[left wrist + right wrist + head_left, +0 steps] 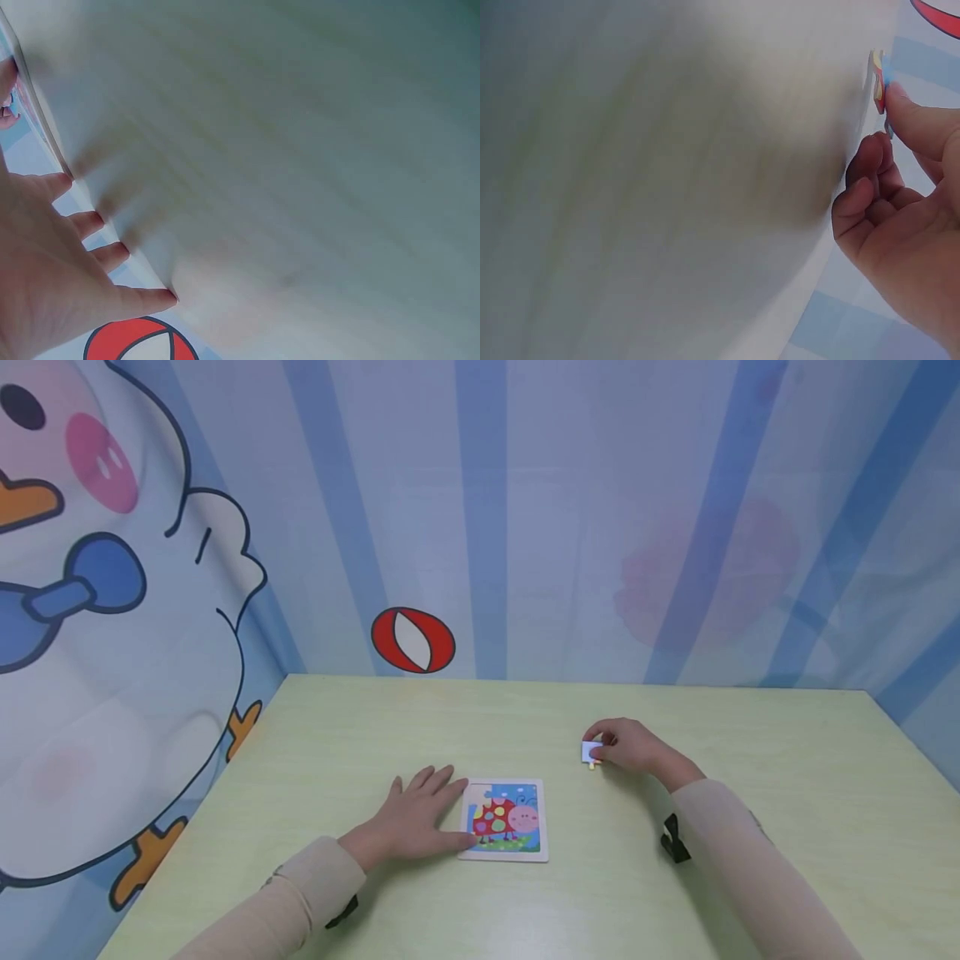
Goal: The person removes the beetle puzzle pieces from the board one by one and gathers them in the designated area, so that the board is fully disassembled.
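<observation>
A square jigsaw puzzle [504, 820] in a white frame lies on the table, its picture a red spotted ladybug with a pink face on blue and green. A pale patch shows at the picture's upper left. Fingers spread, my left hand [417, 817] lies flat beside the frame, with thumb and index fingertip at its left edge. Farther back and to the right, my right hand [632, 747] pinches a small puzzle piece [590, 752] between thumb and fingers. In the right wrist view this piece [878, 82] is seen nearly edge-on, close to the tabletop.
The light wooden table [337, 718] spreads around both hands. Behind it hangs a blue striped curtain [555, 527] with a red and white ball [413, 640] printed on it. A large cartoon duck [112, 710] is printed along the left side.
</observation>
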`<state>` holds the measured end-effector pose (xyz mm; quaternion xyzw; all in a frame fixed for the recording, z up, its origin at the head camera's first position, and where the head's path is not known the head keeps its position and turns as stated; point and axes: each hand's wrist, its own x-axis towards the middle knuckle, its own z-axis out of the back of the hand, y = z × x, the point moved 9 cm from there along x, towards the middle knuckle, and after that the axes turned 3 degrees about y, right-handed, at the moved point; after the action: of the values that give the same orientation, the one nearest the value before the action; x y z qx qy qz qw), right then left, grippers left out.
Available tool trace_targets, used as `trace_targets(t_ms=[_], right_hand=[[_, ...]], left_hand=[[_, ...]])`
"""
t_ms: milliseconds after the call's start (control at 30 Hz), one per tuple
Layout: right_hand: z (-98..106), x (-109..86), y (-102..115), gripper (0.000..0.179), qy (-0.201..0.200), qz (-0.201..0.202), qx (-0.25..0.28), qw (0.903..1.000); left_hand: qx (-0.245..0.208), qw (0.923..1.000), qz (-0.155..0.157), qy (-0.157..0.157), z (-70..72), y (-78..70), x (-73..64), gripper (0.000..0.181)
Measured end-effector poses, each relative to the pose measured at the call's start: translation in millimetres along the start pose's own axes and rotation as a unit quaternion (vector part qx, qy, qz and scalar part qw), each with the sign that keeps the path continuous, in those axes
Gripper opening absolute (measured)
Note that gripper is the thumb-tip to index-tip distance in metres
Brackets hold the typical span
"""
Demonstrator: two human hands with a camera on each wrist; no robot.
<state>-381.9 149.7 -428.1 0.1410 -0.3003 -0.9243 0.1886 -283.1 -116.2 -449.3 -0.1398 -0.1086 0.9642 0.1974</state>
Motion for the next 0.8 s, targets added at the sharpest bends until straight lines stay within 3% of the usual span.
trace_targets(t_ms=[800], right_hand=[[-1.8,2.2,-1.2,0.028,0.005,0.005,-0.029,0.9995]], left_hand=[[-0.005,1.0,0.0,0.005,1.9,-1.9,-1.8,0.084]])
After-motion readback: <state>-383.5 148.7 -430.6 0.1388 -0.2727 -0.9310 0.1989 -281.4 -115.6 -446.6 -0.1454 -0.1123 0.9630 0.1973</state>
